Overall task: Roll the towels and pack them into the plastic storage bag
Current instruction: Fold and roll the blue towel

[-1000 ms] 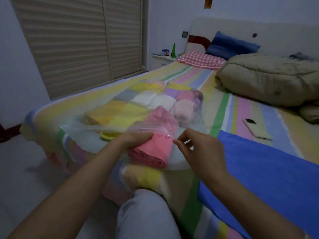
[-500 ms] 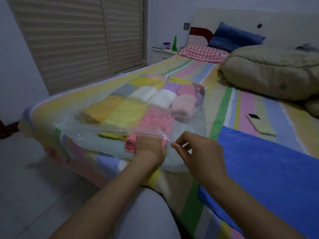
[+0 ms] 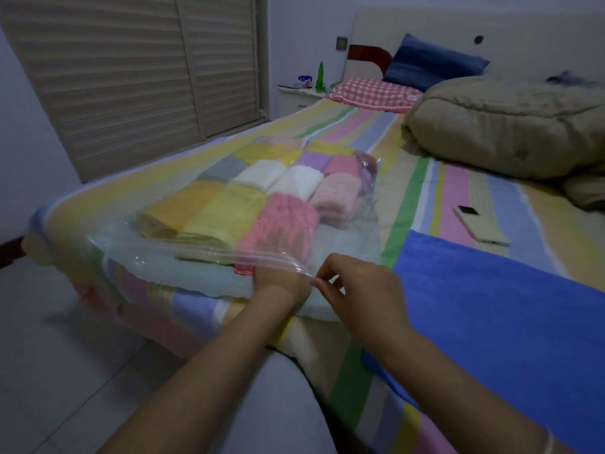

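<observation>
At bed (image 3: pixel 406 204) near edge, R grip (image 3: pixel 363 290) pinches bag (image 3: pixel 163 253) mouth; L grip (image 3: pixel 281 280) at pink towel (image 3: pixel 278 227), fingers hidden, state unclear.

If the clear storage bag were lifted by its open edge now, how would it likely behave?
The storage bag would probably sag: its thin film wrinkles where the right hand pinches the rim. Filled with rolled towels, it is likely bulky yet fairly light. With the mouth open, the pink roll nearest the edge might slide out if tilted.

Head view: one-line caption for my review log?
Left hand presses a pink rolled towel into the storage bag while the right hand pinches its zip edge.
</observation>
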Demonstrator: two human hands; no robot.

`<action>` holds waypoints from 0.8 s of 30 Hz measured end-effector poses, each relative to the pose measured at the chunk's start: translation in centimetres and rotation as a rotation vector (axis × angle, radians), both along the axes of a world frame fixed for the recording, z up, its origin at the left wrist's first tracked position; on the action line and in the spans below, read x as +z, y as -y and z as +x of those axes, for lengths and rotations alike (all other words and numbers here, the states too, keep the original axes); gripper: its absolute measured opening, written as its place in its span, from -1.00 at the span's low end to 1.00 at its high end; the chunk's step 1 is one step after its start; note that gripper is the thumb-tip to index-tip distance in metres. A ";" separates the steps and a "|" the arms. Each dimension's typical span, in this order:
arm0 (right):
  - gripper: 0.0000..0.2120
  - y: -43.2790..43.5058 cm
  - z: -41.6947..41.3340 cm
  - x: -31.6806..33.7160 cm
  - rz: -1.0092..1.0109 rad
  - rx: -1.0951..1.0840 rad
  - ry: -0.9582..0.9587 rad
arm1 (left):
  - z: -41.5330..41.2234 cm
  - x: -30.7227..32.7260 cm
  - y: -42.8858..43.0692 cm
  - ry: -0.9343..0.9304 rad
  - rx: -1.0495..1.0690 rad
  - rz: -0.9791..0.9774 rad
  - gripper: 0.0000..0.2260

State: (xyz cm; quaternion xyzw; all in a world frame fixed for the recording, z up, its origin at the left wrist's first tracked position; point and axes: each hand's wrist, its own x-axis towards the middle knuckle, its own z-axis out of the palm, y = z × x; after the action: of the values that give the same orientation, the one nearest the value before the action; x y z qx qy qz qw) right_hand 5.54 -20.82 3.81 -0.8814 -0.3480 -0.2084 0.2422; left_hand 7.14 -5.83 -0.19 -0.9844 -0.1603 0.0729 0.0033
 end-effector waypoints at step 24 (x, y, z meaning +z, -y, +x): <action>-0.65 45.9 -11.6 -3.9 0.322 -1.038 -0.693 | -4.2 -0.1 37.6 0.390 -0.907 -0.630 -0.62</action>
State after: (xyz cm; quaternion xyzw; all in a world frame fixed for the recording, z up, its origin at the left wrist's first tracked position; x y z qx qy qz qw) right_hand -6.09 -66.69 -0.04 -0.9039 0.2580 -0.0512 0.3374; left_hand 2.94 -43.45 -0.34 -0.9032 0.3091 -0.0743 -0.2884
